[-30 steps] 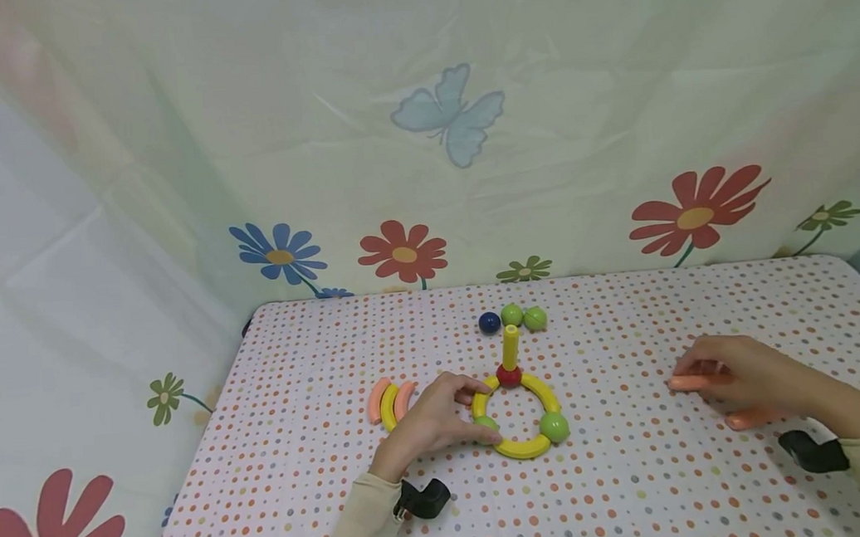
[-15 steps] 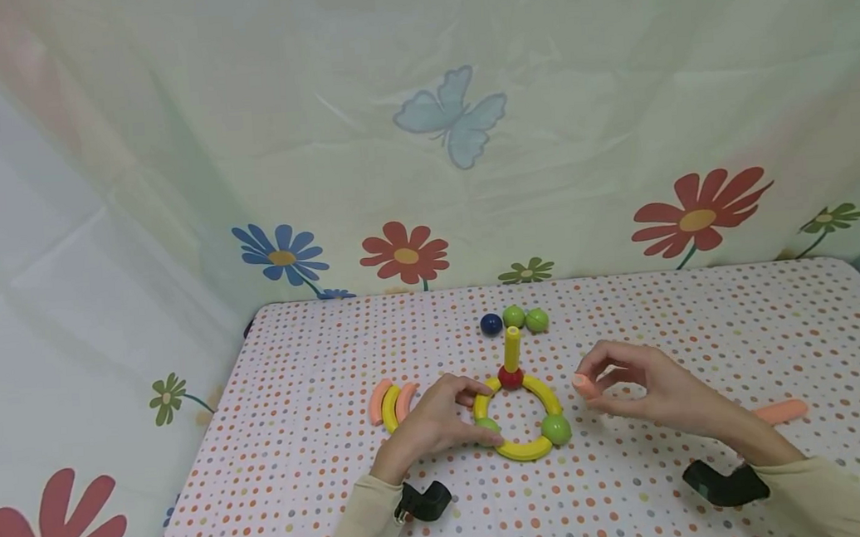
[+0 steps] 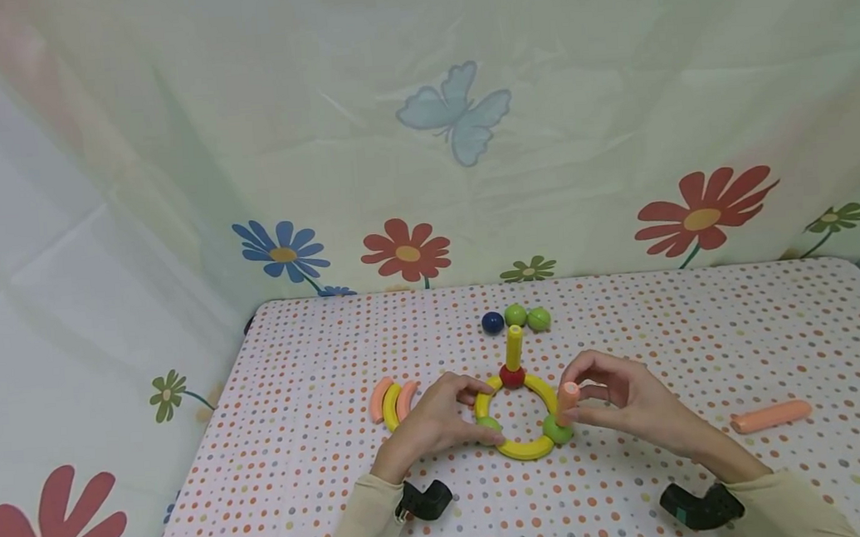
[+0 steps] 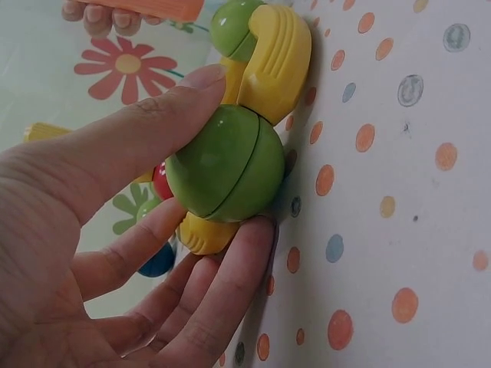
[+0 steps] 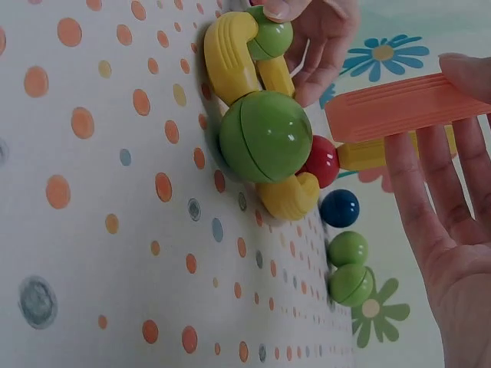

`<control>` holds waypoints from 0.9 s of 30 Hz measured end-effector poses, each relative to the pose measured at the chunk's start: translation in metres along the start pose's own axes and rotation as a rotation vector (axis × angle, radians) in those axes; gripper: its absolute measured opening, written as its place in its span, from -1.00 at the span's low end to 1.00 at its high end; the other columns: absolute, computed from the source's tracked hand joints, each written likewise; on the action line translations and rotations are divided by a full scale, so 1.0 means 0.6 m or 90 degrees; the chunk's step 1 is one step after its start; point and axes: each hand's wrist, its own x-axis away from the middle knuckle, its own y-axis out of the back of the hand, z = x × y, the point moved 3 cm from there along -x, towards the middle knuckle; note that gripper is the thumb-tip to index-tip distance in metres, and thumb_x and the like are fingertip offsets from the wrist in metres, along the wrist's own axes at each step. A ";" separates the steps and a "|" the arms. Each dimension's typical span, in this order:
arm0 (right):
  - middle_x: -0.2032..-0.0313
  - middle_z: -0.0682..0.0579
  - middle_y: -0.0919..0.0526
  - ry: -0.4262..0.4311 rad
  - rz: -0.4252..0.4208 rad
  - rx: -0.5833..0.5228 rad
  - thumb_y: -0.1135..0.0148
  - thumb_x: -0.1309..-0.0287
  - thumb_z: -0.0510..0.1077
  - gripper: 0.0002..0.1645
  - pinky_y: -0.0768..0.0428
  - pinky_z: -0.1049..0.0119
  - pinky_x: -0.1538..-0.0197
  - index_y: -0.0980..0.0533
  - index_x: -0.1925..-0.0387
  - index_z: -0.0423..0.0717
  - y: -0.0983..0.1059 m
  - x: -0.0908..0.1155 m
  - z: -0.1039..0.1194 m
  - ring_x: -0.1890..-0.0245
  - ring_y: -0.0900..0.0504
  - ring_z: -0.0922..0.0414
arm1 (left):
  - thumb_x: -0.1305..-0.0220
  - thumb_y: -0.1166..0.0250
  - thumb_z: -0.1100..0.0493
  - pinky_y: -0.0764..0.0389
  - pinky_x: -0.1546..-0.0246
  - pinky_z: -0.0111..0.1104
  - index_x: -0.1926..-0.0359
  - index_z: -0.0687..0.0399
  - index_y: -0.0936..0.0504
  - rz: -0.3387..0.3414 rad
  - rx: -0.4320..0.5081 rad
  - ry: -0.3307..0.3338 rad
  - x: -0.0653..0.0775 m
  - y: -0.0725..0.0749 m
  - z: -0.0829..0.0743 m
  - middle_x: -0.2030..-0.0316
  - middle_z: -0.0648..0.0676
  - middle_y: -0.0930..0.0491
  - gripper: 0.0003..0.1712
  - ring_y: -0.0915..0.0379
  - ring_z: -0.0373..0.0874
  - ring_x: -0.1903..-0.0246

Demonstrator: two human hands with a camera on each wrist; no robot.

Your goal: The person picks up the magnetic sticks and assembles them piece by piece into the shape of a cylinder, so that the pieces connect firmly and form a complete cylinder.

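Note:
A ring of curved yellow bars (image 3: 527, 449) lies on the table, joined by a red ball (image 3: 512, 377) and two green balls. A straight yellow rod (image 3: 514, 347) stands upright on the red ball. My left hand (image 3: 440, 413) grips the ring at its left green ball (image 4: 226, 165), thumb on one side and fingertips on the other. Between thumb and fingers my right hand (image 3: 634, 400) pinches a straight orange rod (image 5: 406, 107). The rod stands nearly upright, its lower end close over the right green ball (image 5: 265, 138), with a gap showing in the right wrist view.
Behind the ring sit a dark blue ball (image 3: 492, 322) and two loose green balls (image 3: 527, 317). Curved orange and yellow bars (image 3: 390, 404) lie left of my left hand. Another orange rod (image 3: 772, 416) lies at the right. A printed curtain (image 3: 301, 144) hangs behind the table.
My right hand has come left from the table's right side with one orange rod, now turned upright at the ring's right green ball. The other rod stays behind. My left hand keeps its place.

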 end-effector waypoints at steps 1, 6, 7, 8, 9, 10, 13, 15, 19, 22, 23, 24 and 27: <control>0.08 -0.03 -0.60 0.001 0.001 0.002 -0.38 -0.19 -0.52 -0.64 -0.70 0.28 -0.05 -0.49 0.01 -0.34 0.000 0.000 -0.001 0.09 -0.68 0.16 | -0.01 -0.71 0.01 -0.50 0.06 -0.37 -0.14 -0.09 -0.72 -0.001 -0.002 0.003 0.000 0.000 0.000 0.04 -0.13 -0.49 -0.36 -0.43 -0.20 0.07; 0.11 0.00 -0.61 0.009 0.001 0.030 -0.42 -0.15 -0.51 -0.62 -0.70 0.30 -0.03 -0.51 0.04 -0.29 -0.003 -0.001 -0.008 0.11 -0.67 0.17 | -0.01 -0.71 -0.02 -0.50 0.06 -0.36 -0.14 -0.13 -0.72 -0.003 -0.008 0.013 0.001 -0.001 0.001 0.04 -0.12 -0.48 -0.36 -0.43 -0.21 0.07; 0.11 0.02 -0.62 0.012 -0.001 0.035 -0.43 -0.14 -0.52 -0.61 -0.70 0.31 -0.02 -0.52 0.04 -0.28 -0.003 0.000 -0.009 0.11 -0.66 0.18 | -0.01 -0.71 -0.02 -0.50 0.06 -0.36 -0.14 -0.13 -0.72 -0.002 -0.007 0.013 0.001 -0.001 0.001 0.04 -0.12 -0.48 -0.36 -0.43 -0.21 0.07; 0.11 0.03 -0.62 0.014 -0.002 0.037 -0.44 -0.13 -0.52 -0.61 -0.70 0.31 -0.02 -0.52 0.04 -0.28 -0.003 0.000 -0.010 0.11 -0.66 0.19 | -0.01 -0.71 -0.02 -0.50 0.06 -0.36 -0.14 -0.14 -0.72 -0.002 -0.007 0.012 0.001 -0.001 0.001 0.03 -0.12 -0.48 -0.36 -0.43 -0.21 0.07; 0.11 0.03 -0.62 0.016 -0.002 0.036 -0.44 -0.12 -0.53 -0.60 -0.70 0.31 -0.02 -0.52 0.04 -0.29 -0.003 0.000 -0.011 0.11 -0.66 0.19 | -0.01 -0.71 -0.02 -0.50 0.06 -0.36 -0.14 -0.14 -0.71 -0.002 -0.006 0.012 0.001 -0.001 0.001 0.03 -0.12 -0.48 -0.36 -0.42 -0.21 0.07; 0.11 0.04 -0.62 0.019 -0.002 0.036 -0.44 -0.11 -0.53 -0.59 -0.70 0.31 -0.02 -0.52 0.04 -0.29 -0.003 0.000 -0.012 0.11 -0.66 0.19 | -0.01 -0.71 -0.02 -0.50 0.06 -0.36 -0.14 -0.14 -0.71 -0.002 -0.005 0.011 0.000 -0.001 0.001 0.03 -0.12 -0.48 -0.36 -0.42 -0.21 0.07; 0.11 0.04 -0.62 0.025 0.002 0.036 -0.44 -0.12 -0.53 -0.59 -0.70 0.32 -0.02 -0.51 0.03 -0.29 -0.006 -0.003 -0.011 0.10 -0.66 0.21 | -0.01 -0.71 -0.01 -0.50 0.05 -0.36 -0.14 -0.13 -0.72 -0.002 -0.001 0.011 0.000 -0.001 0.003 0.02 -0.12 -0.48 -0.37 -0.42 -0.21 0.06; 0.10 0.04 -0.61 0.030 0.007 0.036 -0.43 -0.13 -0.53 -0.59 -0.70 0.32 -0.02 -0.51 0.02 -0.30 -0.008 -0.006 -0.010 0.09 -0.67 0.21 | -0.01 -0.71 0.00 -0.51 0.04 -0.35 -0.13 -0.13 -0.72 -0.003 0.000 0.011 -0.001 -0.001 0.003 0.02 -0.13 -0.49 -0.37 -0.43 -0.21 0.06; 0.09 0.04 -0.61 0.035 0.012 0.032 -0.42 -0.14 -0.53 -0.59 -0.71 0.30 0.00 -0.51 0.00 -0.32 -0.012 -0.010 -0.010 0.10 -0.68 0.21 | 0.00 -0.72 0.00 -0.51 0.05 -0.36 -0.13 -0.13 -0.72 -0.003 -0.003 0.012 -0.001 -0.001 0.003 0.03 -0.13 -0.49 -0.37 -0.43 -0.21 0.06; 0.09 0.02 -0.62 0.037 0.016 0.023 -0.41 -0.15 -0.53 -0.60 -0.71 0.30 -0.01 -0.51 -0.01 -0.32 -0.013 -0.010 -0.010 0.10 -0.68 0.20 | -0.01 -0.71 0.00 -0.51 0.04 -0.36 -0.14 -0.11 -0.72 -0.002 -0.003 0.006 -0.002 -0.001 0.003 0.03 -0.13 -0.49 -0.37 -0.43 -0.21 0.06; 0.09 0.01 -0.61 0.038 0.016 0.021 -0.40 -0.16 -0.53 -0.60 -0.71 0.30 -0.01 -0.51 -0.01 -0.32 -0.013 -0.009 -0.009 0.10 -0.68 0.19 | -0.01 -0.71 0.00 -0.51 0.04 -0.36 -0.14 -0.11 -0.72 -0.002 -0.003 0.003 -0.002 -0.001 0.003 0.03 -0.13 -0.49 -0.37 -0.43 -0.21 0.06; 0.09 0.01 -0.62 0.037 0.015 0.019 -0.40 -0.16 -0.53 -0.60 -0.71 0.30 -0.01 -0.51 -0.01 -0.32 -0.013 -0.009 -0.010 0.10 -0.68 0.19 | -0.01 -0.71 0.01 -0.51 0.04 -0.36 -0.14 -0.10 -0.72 -0.002 -0.002 0.000 -0.001 -0.001 0.003 0.02 -0.13 -0.49 -0.37 -0.43 -0.21 0.06; 0.10 0.02 -0.62 0.034 0.011 0.017 -0.40 -0.16 -0.54 -0.60 -0.70 0.31 -0.02 -0.51 0.00 -0.32 -0.012 -0.007 -0.011 0.10 -0.67 0.19 | -0.02 -0.71 0.01 -0.51 0.03 -0.37 -0.15 -0.09 -0.71 -0.002 0.000 -0.006 -0.001 -0.001 0.003 0.02 -0.13 -0.50 -0.37 -0.44 -0.21 0.06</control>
